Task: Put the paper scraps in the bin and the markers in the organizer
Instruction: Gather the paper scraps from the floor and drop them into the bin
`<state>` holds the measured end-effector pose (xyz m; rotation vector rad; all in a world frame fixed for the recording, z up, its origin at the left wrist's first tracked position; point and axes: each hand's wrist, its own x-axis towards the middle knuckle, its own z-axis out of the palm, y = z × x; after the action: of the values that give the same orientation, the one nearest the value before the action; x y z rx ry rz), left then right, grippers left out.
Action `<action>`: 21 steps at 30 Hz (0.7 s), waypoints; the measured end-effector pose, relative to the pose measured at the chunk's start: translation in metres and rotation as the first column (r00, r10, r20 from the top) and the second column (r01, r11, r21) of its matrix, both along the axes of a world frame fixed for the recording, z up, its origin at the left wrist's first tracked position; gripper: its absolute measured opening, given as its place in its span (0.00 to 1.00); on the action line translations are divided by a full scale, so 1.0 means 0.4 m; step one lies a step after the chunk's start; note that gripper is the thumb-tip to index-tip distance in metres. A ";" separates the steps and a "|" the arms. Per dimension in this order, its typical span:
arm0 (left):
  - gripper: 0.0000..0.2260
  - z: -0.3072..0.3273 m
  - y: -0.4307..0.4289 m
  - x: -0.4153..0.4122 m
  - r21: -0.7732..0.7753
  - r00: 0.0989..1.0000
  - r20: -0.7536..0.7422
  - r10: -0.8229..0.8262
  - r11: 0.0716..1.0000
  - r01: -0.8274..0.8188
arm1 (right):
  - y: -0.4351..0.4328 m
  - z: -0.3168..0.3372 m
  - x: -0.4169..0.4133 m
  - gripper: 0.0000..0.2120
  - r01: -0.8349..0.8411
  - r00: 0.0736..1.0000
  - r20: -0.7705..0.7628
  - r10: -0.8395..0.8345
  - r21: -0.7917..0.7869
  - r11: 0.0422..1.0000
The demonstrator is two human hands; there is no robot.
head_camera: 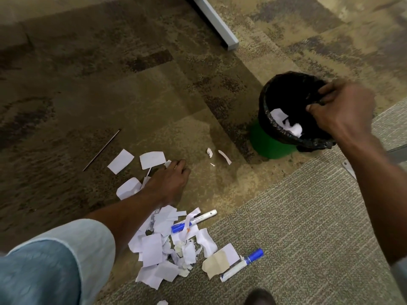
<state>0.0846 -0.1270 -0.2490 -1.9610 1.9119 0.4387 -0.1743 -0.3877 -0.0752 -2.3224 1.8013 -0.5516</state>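
Note:
A pile of white paper scraps [163,245] lies on the carpet in front of me, with more scraps [152,160] farther out and two small ones [224,156] toward the bin. Two white markers with blue caps lie among them: one [193,221] on the pile, one [242,264] to its right. My left hand [169,179] rests on the carpet over the far scraps, fingers curled; whether it holds any is hidden. My right hand [343,111] grips the black liner at the rim of the green bin [273,146], which holds a few white scraps. No organizer is in view.
A thin dark rod [101,149] lies on the carpet to the left. A grey metal furniture leg [217,20] crosses the top. A lighter grey carpet section [308,216] covers the lower right. My shoe tip [259,297] shows at the bottom edge.

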 end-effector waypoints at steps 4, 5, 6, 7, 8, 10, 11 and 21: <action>0.41 -0.004 -0.001 0.005 -0.041 1.000 0.004 -0.006 0.999 0.006 | 0.089 0.000 0.066 0.08 -0.172 0.974 0.110 0.199 -0.216 0.961; 0.41 -0.006 0.001 0.006 -0.046 1.000 0.006 -0.008 0.999 0.008 | 0.119 -0.012 0.099 0.06 -0.250 0.951 0.134 0.279 -0.203 0.947; 0.42 -0.007 0.003 0.006 -0.048 1.000 0.007 -0.010 0.999 0.010 | 0.149 -0.034 0.133 0.05 -0.323 0.928 0.138 0.347 -0.171 0.931; 0.43 -0.007 0.005 0.006 -0.047 1.000 0.008 -0.012 0.999 0.012 | 0.176 -0.067 0.166 0.05 -0.383 0.909 0.122 0.398 -0.126 0.915; 0.44 -0.007 0.007 0.006 -0.046 1.000 0.011 -0.012 0.999 0.012 | 0.196 -0.111 0.195 0.06 -0.426 0.899 0.088 0.430 -0.064 0.903; 0.45 -0.005 0.009 0.005 -0.042 1.000 0.012 -0.012 0.999 0.013 | 0.221 -0.214 0.237 0.10 -0.441 0.895 -0.011 0.446 0.125 0.889; 0.45 -0.005 0.009 0.004 -0.039 1.000 0.016 -0.014 0.999 0.015 | 0.229 -0.267 0.248 0.10 -0.417 0.895 -0.068 0.441 0.223 0.881; 0.41 -0.006 0.011 -0.004 -0.057 1.000 0.022 -0.003 0.998 0.005 | 0.228 -0.515 0.216 0.26 -0.468 0.792 -0.225 0.568 0.374 0.801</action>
<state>0.0832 -0.1224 -0.2516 -1.9889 1.9344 0.3634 -0.0878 -0.2967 -0.2812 -2.6269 1.1180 0.1959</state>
